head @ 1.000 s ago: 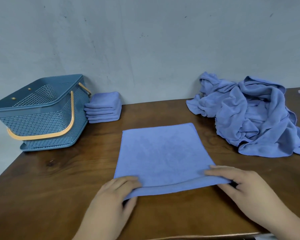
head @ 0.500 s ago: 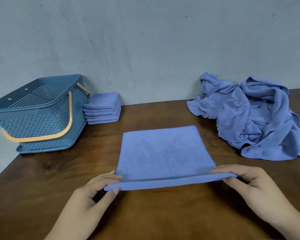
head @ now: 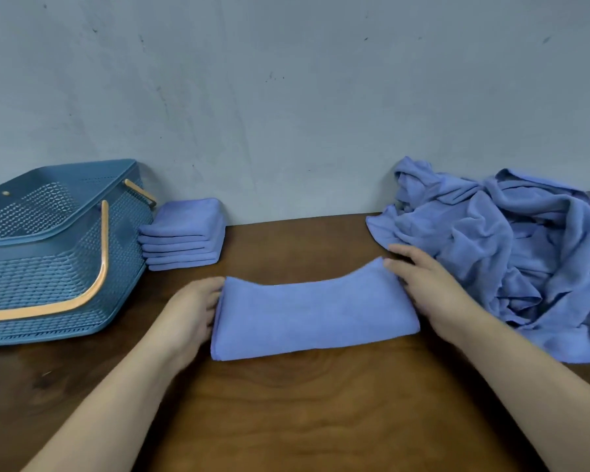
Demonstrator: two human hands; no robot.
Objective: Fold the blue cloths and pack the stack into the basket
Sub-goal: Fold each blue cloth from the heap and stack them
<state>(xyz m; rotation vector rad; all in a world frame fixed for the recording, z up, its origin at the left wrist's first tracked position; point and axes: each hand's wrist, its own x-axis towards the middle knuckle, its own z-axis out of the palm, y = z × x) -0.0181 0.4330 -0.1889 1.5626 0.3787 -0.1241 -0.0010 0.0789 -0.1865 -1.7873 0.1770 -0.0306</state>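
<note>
Fingers (head: 208,289) of my left hand (head: 188,315) and right hand (head: 433,294) bracket the half-folded soft blue cloth (head: 314,318) mid-frame on the wooden tabletop (head: 304,403). Pinching or pressing, can't tell. Small folded blue stack (head: 184,233) by the blue plastic basket (head: 48,267), left; big crumpled blue pile (head: 525,260) right, unfolded.

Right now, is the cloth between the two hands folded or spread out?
Folded. The cloth lies doubled into a wide strip, its near edge rounded; the left hand and right hand are at its far corners.
</note>
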